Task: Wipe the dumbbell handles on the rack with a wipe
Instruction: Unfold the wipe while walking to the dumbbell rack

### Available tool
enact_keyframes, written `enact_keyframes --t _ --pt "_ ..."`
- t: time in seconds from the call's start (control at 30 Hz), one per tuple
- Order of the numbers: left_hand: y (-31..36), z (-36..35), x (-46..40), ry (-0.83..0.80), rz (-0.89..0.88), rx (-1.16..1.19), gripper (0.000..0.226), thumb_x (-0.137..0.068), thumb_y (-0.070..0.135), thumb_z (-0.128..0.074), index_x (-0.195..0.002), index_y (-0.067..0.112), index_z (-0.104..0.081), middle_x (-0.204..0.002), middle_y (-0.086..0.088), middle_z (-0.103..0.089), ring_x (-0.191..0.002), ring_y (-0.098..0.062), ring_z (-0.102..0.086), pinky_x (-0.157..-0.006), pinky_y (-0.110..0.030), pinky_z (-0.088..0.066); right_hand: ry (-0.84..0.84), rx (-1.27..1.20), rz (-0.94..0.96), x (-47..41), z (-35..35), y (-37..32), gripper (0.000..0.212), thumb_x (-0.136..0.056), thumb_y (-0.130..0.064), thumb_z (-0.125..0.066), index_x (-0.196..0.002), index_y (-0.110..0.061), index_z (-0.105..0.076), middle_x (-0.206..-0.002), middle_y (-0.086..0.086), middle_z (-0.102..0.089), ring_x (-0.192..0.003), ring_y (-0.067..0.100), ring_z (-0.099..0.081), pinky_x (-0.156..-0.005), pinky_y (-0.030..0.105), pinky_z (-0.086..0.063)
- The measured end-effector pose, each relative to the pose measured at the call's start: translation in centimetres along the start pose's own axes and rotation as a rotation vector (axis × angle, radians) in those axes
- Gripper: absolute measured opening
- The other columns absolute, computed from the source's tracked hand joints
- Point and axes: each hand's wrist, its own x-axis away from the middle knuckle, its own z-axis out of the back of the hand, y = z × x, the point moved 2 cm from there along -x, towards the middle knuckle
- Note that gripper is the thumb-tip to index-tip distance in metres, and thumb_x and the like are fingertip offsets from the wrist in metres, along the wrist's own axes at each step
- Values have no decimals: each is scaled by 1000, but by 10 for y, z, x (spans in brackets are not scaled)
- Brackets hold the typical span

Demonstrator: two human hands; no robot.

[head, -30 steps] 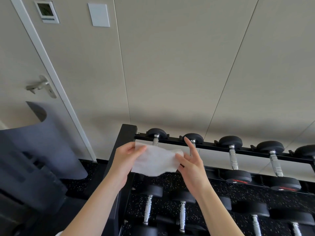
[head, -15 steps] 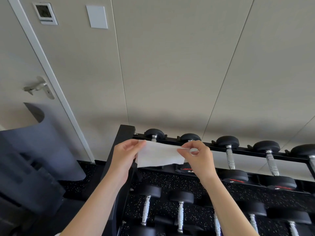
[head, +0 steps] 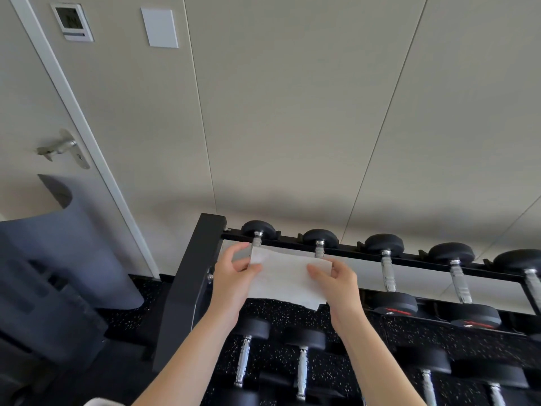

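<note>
The wipe [head: 288,278] is spread flat between both hands, in front of the top tier of the rack [head: 187,288], at about 6 o'clock of the view; it hides most of the two leftmost top handles. The left hand [head: 234,279] pinches the wipe's left edge, thumb on the near face and fingers curled behind; the right hand [head: 339,282] pinches the right edge the same way, its thumb [head: 316,272] lying across the sheet.

The wipe looks thin, limp and very light; it sags along its lower edge and would fold or bunch at once; it is best gathered into one palm and wrapped round a handle rather than held taut by its edges. The dumbbell handles [head: 388,271] are knurled chrome bars, stiff and grippy, set between heavy black heads; the dumbbells need no lifting, and the bare middle of each bar is the place to close the wipe round.

The rack acts as the holder; its top tier carries five dumbbells in view, running toward 3 o'clock, and a lower tier at 6 o'clock carries more, though how many I cannot count at the frame's edge. No handle seems wiped yet; the leftmost top handle [head: 257,240], just behind the sheet, is the likely first.

At 9 o'clock stand a grey rolled mat [head: 73,244] and a door handle [head: 61,148].
</note>
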Motion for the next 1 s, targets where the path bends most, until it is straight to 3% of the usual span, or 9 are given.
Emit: enact_keyframes --t 0.17,0.3,0.37,0.43,0.53,0.63,0.77,0.87,1.0 --pt "3 -15 7 -51 93 107 16 -84 8 -70 -99 10 -71 -94 -11 -74 -95 -30 -68 -91 -46 -52 -41 -66 7 7 16 -9 4 -85 -12 -66 -87 -10 -69 -83 7 -72 -79 23 -64 -70 31 -52" --pt "14 -20 11 -82 -1 135 12 -83 6 -69 -95 7 -72 -91 -10 -74 -90 -27 -70 -83 -39 -54 -94 -49 96 3 30 -25 4 -85 -13 -67 -88 -15 -69 -77 5 -71 -68 15 -64 -56 26 -50" --pt "17 -27 14 -31 -79 87 12 -83 3 -69 -92 11 -71 -87 -6 -74 -84 -20 -70 -74 -32 -54 -4 27 164 -1 29 -29 4 -82 -17 -69 -81 -20 -68 -77 9 -69 -69 17 -60 -62 33 -50" --pt "13 -35 14 51 -132 12 9 -82 5 -68 -86 14 -68 -78 -2 -71 -76 -17 -67 -68 -30 -51 137 152 244 -3 24 -29 8 -81 -17 -69 -75 -19 -64 -70 5 -62 -63 15 -50 -58 21 -43" --pt "7 -46 12 136 -189 -88 19 -81 6 -67 -72 16 -54 -57 7 -48 -51 -2 -41 -48 -12 -33 261 254 357 -2 11 -29 14 -82 -14 -67 -72 -16 -57 -69 -1 -58 -64 14 -48 -56 18 -37" --pt "3 -53 7 136 -149 -87 18 -79 12 -72 -85 19 -56 -64 3 -52 -53 -3 -42 -46 -10 -34 287 280 411 -6 -1 -23 15 -82 -11 -68 -74 -16 -56 -77 0 -59 -68 8 -52 -58 13 -37" --pt "3 -49 -9 -18 -41 -162 34 -76 24 -79 -105 29 -61 -79 3 -61 -72 -5 -56 -57 -9 -40 173 303 397 -15 -10 -19 9 -81 -9 -69 -77 -13 -62 -79 1 -63 -71 6 -55 -59 5 -38" --pt "4 -41 -31 -258 -51 -413 29 -76 38 -77 -102 31 -65 -88 5 -60 -82 -6 -56 -66 -13 -40 36 285 276 -25 -12 -24 6 -80 -12 -69 -76 -15 -65 -73 0 -65 -68 10 -57 -57 12 -41" --pt "13 -34 -51 -509 -61 -415 12 -85 34 -69 -95 27 -71 -92 12 -68 -91 -5 -60 -71 -12 -41 -116 247 166 -35 -22 -40 11 -76 -13 -73 -72 -20 -67 -73 -3 -65 -73 14 -60 -63 29 -50"
